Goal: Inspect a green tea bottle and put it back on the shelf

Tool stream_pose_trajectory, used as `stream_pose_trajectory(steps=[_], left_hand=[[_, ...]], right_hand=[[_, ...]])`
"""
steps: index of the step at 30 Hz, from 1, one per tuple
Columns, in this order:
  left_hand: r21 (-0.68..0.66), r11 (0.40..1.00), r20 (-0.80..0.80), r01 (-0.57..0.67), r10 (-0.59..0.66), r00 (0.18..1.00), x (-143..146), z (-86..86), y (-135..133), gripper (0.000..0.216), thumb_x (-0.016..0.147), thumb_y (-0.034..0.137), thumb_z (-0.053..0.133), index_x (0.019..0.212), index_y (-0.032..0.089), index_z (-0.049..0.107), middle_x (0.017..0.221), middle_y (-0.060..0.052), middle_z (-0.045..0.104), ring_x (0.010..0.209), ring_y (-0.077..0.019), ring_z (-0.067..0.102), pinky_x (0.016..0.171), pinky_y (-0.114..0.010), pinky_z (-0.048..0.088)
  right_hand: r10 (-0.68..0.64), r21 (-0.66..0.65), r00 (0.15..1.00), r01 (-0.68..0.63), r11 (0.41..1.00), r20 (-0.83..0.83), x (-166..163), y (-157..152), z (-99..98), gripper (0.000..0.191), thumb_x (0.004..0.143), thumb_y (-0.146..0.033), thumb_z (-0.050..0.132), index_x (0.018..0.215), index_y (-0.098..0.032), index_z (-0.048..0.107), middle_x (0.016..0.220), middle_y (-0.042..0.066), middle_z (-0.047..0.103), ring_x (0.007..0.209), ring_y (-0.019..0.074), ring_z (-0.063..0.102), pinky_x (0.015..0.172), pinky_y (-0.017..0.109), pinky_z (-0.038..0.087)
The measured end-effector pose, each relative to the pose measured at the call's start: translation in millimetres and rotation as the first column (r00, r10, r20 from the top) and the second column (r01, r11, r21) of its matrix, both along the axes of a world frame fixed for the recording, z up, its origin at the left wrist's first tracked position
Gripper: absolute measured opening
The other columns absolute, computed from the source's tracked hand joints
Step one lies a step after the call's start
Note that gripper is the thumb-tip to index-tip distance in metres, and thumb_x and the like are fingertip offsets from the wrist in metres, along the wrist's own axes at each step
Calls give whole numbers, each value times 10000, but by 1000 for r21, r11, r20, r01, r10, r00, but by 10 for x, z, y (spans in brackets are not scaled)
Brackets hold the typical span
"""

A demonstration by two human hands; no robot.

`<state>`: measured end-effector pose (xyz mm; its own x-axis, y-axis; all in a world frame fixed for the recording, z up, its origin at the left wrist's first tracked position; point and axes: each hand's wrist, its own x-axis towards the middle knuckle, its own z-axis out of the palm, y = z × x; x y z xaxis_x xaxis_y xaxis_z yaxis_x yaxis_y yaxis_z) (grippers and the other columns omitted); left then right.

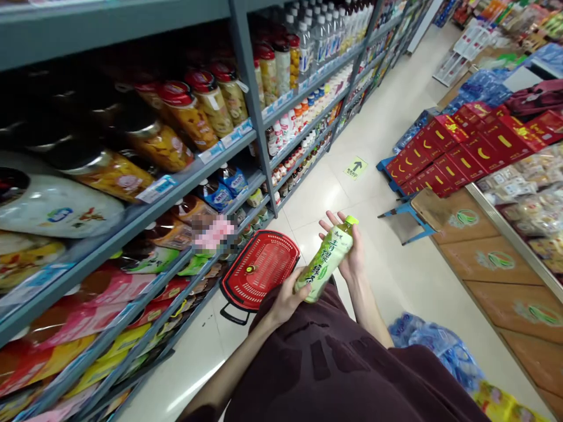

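Observation:
I hold a green tea bottle (326,262) with a yellow-green cap in both hands, tilted in front of my dark maroon shirt. My left hand (287,300) grips its lower end. My right hand (350,251) supports the upper part from behind, fingers spread behind the neck. A red shopping basket (260,269) stands on the floor just beyond the bottle, next to the shelf.
Grey shelving (185,181) on the left carries jars, bottles and snack bags. Red gift boxes (457,149) are stacked at the right above a wooden display counter (497,258). Blue wrapped packs (435,343) lie on the floor. The tiled aisle (387,117) runs ahead with a green arrow sticker (356,167).

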<state>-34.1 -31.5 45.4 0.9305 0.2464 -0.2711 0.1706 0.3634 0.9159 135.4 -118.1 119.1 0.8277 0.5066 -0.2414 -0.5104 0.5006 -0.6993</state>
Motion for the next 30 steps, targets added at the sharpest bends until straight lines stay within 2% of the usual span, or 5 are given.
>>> stream_pose_trajectory(steps=[5,13,17,23,30], left_hand=[[392,901,135,-188,145,980,22,22,-4,526,746,384,838,1162,189,583,1084,-65,633,976,-237,688,869,-358,585],[841,278,451,-463,110,886,-205,200,-5,602,769,235,852,1317,250,603,1111,-87,610,1058,-264,674,935,-390,606],[883,159,462,-442,-120,879,-381,110,-1,627,830,103,710,1418,285,592,1117,-98,654,1116,-270,670,984,-401,594],[856,284,420,-431,100,902,-341,152,-9,505,761,266,831,1235,257,654,1086,-96,651,1002,-265,676,912,-424,607],[118,975,-10,-190,193,981,-14,125,-7,551,818,492,751,1248,197,570,1170,-98,679,943,-248,717,725,-340,626]], right_hand=[[-64,-10,996,64,998,-60,-1,-114,-107,455,962,-523,598,1322,-246,624,1479,107,651,1252,289,686,1016,480,566],[54,382,979,26,924,-198,-20,200,-372,702,854,-716,573,1408,-286,604,1652,59,470,1506,238,459,1233,492,384],[51,368,966,48,929,-254,-107,387,-633,644,864,-664,553,1399,-309,605,1639,39,491,1527,197,417,1254,494,338],[101,357,959,0,934,-263,-147,245,-499,613,892,-681,542,1386,-327,617,1606,56,531,1514,224,443,1238,556,360],[9,323,971,70,944,-237,-17,-217,-202,701,887,-804,486,1368,-318,637,1560,79,575,1485,301,484,1166,654,438]])
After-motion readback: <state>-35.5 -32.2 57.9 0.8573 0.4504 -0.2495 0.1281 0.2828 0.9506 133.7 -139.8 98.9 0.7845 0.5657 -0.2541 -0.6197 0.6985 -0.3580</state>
